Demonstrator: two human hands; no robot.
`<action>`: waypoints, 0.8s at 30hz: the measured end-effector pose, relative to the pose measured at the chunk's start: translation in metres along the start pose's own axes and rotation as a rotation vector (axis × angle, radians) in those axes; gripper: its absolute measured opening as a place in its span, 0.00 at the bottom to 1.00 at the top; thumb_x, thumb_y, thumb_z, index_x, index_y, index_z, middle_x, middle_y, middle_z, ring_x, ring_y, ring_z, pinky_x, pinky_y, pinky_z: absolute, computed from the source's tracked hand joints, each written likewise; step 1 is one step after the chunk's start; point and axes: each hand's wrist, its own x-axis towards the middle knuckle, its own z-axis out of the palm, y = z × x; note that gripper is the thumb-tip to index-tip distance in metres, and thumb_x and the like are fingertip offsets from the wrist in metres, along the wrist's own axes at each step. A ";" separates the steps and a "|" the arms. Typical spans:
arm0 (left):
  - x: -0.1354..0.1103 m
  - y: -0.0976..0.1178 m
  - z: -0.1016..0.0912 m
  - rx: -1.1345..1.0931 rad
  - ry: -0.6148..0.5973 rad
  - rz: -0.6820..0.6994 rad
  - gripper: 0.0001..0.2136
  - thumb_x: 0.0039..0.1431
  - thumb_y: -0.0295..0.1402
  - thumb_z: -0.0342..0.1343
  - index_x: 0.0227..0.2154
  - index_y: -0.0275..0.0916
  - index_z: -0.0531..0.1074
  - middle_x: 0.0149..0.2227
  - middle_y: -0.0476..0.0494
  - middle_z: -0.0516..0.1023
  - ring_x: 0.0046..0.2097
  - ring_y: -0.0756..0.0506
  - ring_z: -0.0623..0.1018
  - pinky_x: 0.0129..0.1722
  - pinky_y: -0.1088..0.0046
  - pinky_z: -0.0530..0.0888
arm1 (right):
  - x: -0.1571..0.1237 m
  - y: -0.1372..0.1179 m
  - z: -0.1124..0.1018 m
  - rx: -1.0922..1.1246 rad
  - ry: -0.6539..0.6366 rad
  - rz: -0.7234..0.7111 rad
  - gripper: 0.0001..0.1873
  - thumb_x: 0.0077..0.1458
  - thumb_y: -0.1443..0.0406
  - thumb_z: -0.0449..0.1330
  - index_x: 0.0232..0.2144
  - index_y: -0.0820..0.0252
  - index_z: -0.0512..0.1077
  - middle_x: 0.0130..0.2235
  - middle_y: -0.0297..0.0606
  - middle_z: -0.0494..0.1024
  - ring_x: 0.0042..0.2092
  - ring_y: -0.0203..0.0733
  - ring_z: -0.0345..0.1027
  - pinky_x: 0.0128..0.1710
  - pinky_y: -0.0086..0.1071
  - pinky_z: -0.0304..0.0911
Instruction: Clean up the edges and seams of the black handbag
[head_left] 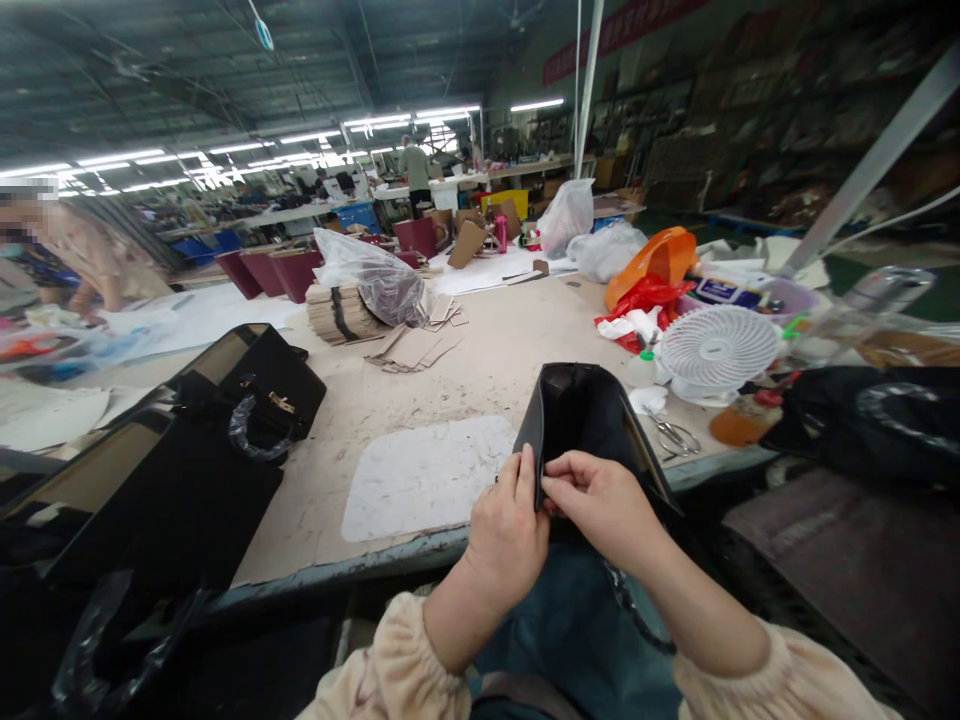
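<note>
Observed, lower centre of frame: left hand [511,525] grips and right hand [600,505] pinches an edge of an open black bag [579,410]; white fan [720,347] at right.

It's a bag-making workshop in a big factory hall: a dark, high roof [225,75] overhead, strip lights [379,122] running far back, a red banner [630,38], people [415,170] among further worktables. Around this scuffed table [487,390] are black handbags [169,500], burgundy shells [295,273] and stacked cut pieces [345,316].
</note>
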 end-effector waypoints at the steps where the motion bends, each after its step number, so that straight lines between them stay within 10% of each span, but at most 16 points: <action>1: 0.000 0.000 -0.001 -0.005 0.002 0.000 0.27 0.58 0.29 0.44 0.61 0.32 0.48 0.57 0.31 0.62 0.52 0.39 0.70 0.47 0.62 0.72 | 0.000 0.002 -0.001 0.104 -0.061 0.030 0.10 0.46 0.61 0.57 0.30 0.62 0.72 0.27 0.35 0.76 0.30 0.38 0.71 0.30 0.29 0.66; 11: -0.002 -0.002 -0.006 -0.060 -0.014 0.006 0.28 0.59 0.30 0.44 0.62 0.36 0.45 0.57 0.33 0.61 0.52 0.40 0.70 0.48 0.63 0.72 | 0.001 0.007 -0.001 0.293 -0.119 0.104 0.15 0.42 0.58 0.64 0.31 0.64 0.72 0.25 0.35 0.76 0.28 0.35 0.71 0.29 0.27 0.67; 24: -0.002 0.002 -0.002 -0.043 -0.024 0.016 0.27 0.58 0.30 0.44 0.60 0.31 0.49 0.57 0.31 0.61 0.49 0.40 0.72 0.45 0.62 0.73 | 0.004 -0.003 -0.001 -0.028 -0.015 0.096 0.05 0.41 0.68 0.58 0.26 0.61 0.70 0.22 0.32 0.74 0.25 0.37 0.70 0.25 0.27 0.66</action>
